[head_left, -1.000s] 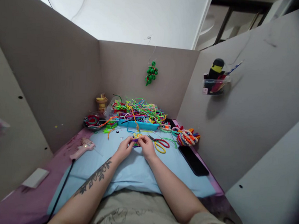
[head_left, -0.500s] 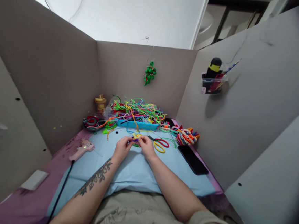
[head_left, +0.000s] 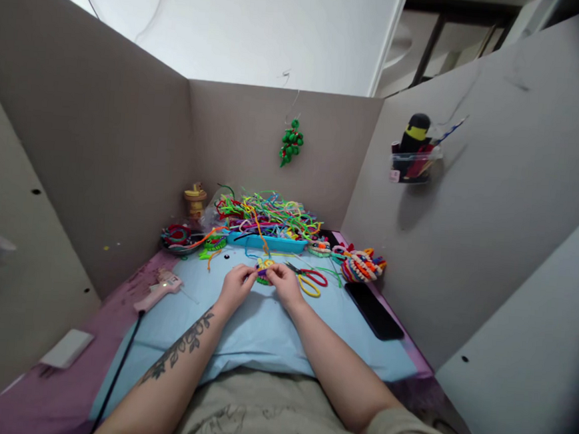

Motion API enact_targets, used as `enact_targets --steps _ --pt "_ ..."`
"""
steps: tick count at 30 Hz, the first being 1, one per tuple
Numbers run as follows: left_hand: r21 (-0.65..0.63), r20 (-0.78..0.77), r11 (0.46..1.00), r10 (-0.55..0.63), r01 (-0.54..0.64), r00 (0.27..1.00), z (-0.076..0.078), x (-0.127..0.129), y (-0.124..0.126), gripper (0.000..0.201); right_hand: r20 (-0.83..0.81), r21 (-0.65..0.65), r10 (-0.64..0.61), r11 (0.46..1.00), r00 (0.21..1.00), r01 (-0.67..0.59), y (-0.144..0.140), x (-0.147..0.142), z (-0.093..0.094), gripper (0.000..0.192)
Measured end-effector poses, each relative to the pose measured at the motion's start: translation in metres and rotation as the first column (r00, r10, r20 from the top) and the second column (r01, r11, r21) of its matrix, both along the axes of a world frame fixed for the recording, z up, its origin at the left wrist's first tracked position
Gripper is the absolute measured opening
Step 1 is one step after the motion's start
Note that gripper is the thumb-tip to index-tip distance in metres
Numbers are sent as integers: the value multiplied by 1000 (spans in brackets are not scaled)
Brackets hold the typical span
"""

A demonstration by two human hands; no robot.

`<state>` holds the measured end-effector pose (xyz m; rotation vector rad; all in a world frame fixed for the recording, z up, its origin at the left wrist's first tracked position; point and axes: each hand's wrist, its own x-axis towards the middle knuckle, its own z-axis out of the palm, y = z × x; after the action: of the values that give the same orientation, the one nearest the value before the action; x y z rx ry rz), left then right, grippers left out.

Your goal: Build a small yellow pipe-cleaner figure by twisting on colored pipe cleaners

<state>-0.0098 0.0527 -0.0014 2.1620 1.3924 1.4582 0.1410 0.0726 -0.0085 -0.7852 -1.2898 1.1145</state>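
Head view: a small multicoloured pipe-cleaner piece (head_left: 264, 270) is pinched between left hand (head_left: 236, 286) and right hand (head_left: 285, 285), fingers clenched on it, above the blue mat (head_left: 260, 335) on the bench. Since a second ago the piece is turned slightly; the grip is unchanged, scissors (head_left: 309, 280) just beside.

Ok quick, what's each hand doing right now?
Left hand: pinched shut on the small pipe-cleaner piece.
Right hand: pinched shut on the same piece.

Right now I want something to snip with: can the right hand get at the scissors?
Probably yes: the scissors lie flat just beside the right hand with nothing between, though its fingers are pinching a small craft piece.
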Motion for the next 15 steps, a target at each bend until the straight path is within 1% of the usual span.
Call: enact_targets --steps 3,5,9,11,15 --pt "-25 36 1000 -10 11 999 0 -1 1 25 -43 -33 30 999 999 -32 1 0 -1 19" --pt "-36 60 999 -20 22 998 0 0 1 26 -44 -29 57 998 997 -59 1 0 -2 21" --pt "-45 84 998 -36 40 996 1 1 2 26 49 -11 114 994 992 -113 0 -1 -5 22" --pt "-50 96 997 -46 51 994 1 1 1 26 68 -7 111 994 992 -111 0 -1 -6 23" --pt "-78 130 994 -65 76 989 2 3 1 24 8 -7 93 996 996 -93 1 -2 -7 28"
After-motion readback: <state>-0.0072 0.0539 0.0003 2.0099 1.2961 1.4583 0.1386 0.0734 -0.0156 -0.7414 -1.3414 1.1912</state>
